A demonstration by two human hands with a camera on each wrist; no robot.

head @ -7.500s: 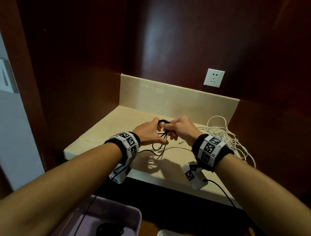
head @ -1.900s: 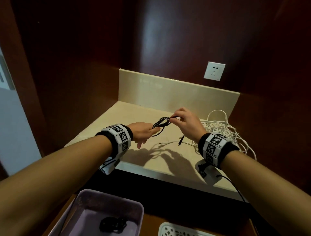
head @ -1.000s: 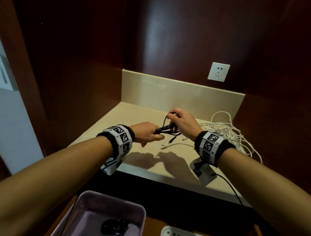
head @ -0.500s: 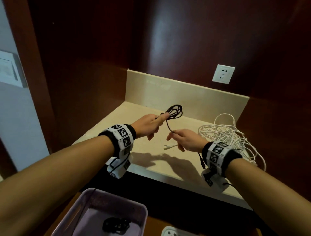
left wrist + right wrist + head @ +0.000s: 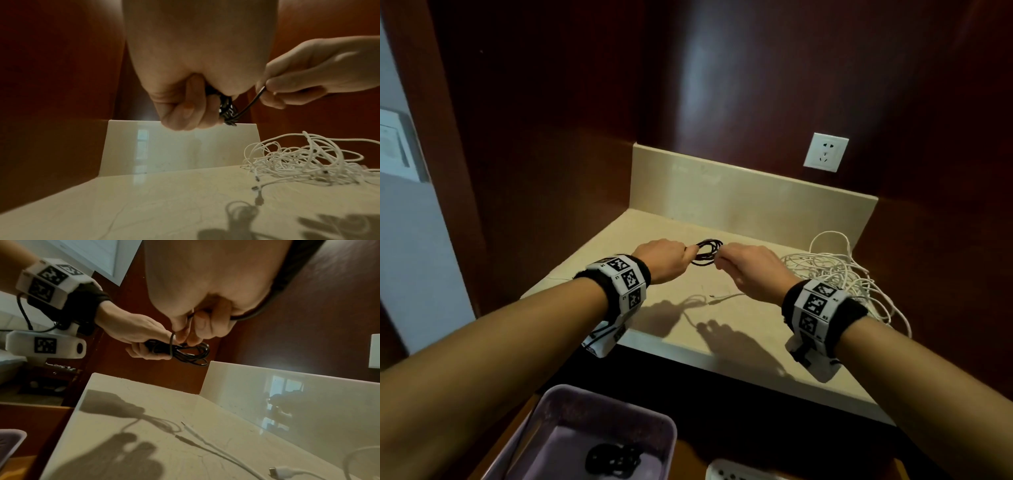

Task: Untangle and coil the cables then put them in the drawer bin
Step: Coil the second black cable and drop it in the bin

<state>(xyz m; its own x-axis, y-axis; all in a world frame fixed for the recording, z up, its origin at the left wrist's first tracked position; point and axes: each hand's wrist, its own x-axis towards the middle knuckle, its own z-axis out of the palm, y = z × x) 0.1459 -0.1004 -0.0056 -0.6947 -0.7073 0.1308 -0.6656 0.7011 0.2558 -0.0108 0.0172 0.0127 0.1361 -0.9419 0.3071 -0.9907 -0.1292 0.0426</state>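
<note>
black cable is held as a small coil above the counter, toward its back edge. coil is gripped by the left hand, fingers curled round the loops; the loose end is pinched by the right hand just beside the coil. white cable tangle is left at the counter's right edge, untouched. purple bin is seen below the front edge, one dark coil already inside. step judged: finishing the wrap. next move likely calls for tucking the end, then lowering the coil into the bin.
</note>
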